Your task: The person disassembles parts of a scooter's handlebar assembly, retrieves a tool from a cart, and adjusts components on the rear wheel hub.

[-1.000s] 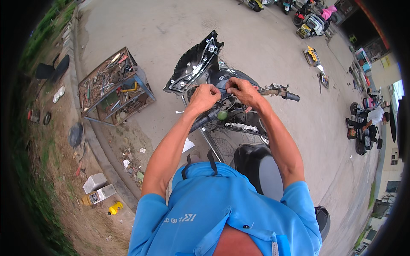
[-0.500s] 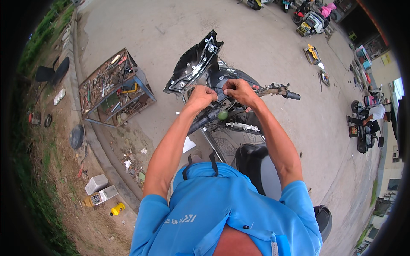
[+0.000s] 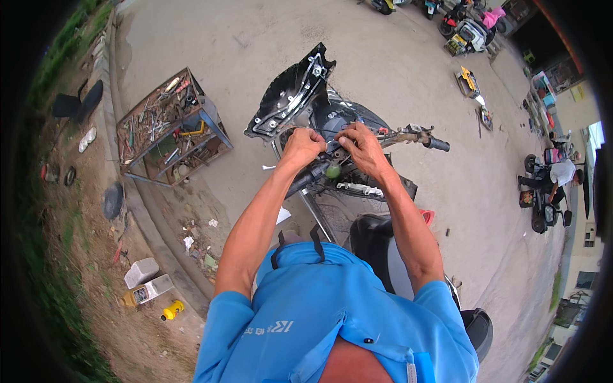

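Observation:
Both hands work over the bared front of a two-wheeler with handlebars. My left hand is closed in a pinch left of the middle. My right hand faces it a little to the right, its thumb and fingertips pressed together. A thin dark line, perhaps a wire, runs near the fingertips; what exactly they grip is too small to tell. Beyond the left hand a black body panel with a silvery inner frame stands tilted. The right handlebar grip sticks out to the right. Below the hands shows a round green thing.
A metal tool cart full of loose tools stands at left, near a concrete curb. A black seat lies close by my body. A yellow bottle lies lower left. At far right, a person is beside a parked scooter.
My right hand has shifted slightly, its fingers reaching further down over the parts, and the right forearm has swung a little inward. The left hand stays nearly in place.

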A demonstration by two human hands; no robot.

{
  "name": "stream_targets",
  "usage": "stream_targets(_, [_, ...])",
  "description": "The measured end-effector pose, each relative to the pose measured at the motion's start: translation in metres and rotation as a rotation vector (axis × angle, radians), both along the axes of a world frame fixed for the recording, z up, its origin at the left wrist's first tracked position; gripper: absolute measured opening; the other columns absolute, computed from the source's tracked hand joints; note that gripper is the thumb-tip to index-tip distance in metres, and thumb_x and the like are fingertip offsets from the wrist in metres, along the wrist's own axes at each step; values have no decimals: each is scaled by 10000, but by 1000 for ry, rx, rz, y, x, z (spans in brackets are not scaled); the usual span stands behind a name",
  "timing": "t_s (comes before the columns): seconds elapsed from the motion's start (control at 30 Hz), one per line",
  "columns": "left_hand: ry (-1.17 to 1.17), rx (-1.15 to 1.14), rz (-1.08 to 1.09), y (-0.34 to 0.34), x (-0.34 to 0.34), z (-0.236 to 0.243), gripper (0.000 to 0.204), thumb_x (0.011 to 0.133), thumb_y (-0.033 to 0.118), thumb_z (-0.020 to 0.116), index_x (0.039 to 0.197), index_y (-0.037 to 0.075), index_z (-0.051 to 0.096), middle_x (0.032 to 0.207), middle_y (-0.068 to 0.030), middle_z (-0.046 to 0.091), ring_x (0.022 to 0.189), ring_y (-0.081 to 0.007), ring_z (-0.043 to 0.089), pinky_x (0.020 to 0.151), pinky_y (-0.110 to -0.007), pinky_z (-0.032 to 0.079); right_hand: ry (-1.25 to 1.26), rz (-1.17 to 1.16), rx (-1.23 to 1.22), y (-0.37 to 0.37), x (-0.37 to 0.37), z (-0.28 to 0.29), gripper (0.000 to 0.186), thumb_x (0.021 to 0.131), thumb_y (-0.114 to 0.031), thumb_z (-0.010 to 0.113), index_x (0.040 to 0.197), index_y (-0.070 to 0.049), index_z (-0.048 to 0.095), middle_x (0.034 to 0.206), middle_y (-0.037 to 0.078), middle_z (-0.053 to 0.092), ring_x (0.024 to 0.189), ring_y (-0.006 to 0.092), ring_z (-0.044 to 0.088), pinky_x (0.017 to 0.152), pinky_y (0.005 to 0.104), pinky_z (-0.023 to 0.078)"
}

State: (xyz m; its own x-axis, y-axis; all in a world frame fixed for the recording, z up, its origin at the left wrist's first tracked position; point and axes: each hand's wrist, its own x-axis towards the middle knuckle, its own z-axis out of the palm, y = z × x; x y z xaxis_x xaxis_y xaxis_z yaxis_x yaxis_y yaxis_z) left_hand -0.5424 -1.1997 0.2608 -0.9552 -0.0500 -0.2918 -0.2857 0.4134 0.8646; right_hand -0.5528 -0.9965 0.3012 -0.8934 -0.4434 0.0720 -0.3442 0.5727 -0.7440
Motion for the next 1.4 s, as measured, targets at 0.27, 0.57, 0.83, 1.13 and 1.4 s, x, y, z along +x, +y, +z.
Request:
stream_targets(0.27, [266, -199, 90, -12, 76, 39, 578, 770, 301, 835, 1192, -31, 619, 1173, -193, 645, 1036, -265, 626, 900, -394, 498, 318, 11, 243, -3, 35, 14, 336, 932, -359, 644, 1051, -63, 748, 1104, 122, 601, 1048, 314, 584, 887, 446, 474])
stream_targets(0.57, [374, -801, 1, -22, 129, 19, 790, 691, 363, 876, 1272, -71, 561, 1238, -250, 567, 1228, -404, 522, 1146, -493, 337, 416, -33, 441, -21, 57, 12, 618, 749, -501, 802, 1181, -73, 691, 1322, 133, 557, 1225, 328, 524, 972, 483, 435])
stream_targets(0.83, [105, -762, -134, -17, 126, 12, 631, 696, 283, 872, 1175, -34, 611, 1168, -190, 620, 1199, -338, 559, 1163, -477, 328, 429, -49, 364, -18, 57, 6, 581, 746, -469, 809, 1157, -76, 694, 1312, 146, 549, 1256, 340, 477, 1000, 496, 389])
stream_targets(1.13, [283, -879, -20, -14, 118, -2, 684, 666, 342, 896, 1175, -14, 610, 1125, -166, 630, 1140, -312, 567, 1139, -578, 305, 450, -86, 464, -23, 58, 4, 500, 799, -406, 786, 1183, -103, 688, 1354, 110, 547, 1315, 319, 464, 1046, 513, 380])
stream_targets(1.4, [539, -1034, 173, -7, 117, -12, 579, 642, 320, 900, 1047, -7, 646, 1093, -162, 650, 1089, -310, 582, 1144, -524, 325, 471, -70, 469, -22, 57, -2, 473, 806, -373, 775, 1183, -105, 677, 1376, 104, 531, 1340, 317, 438, 1063, 523, 366])
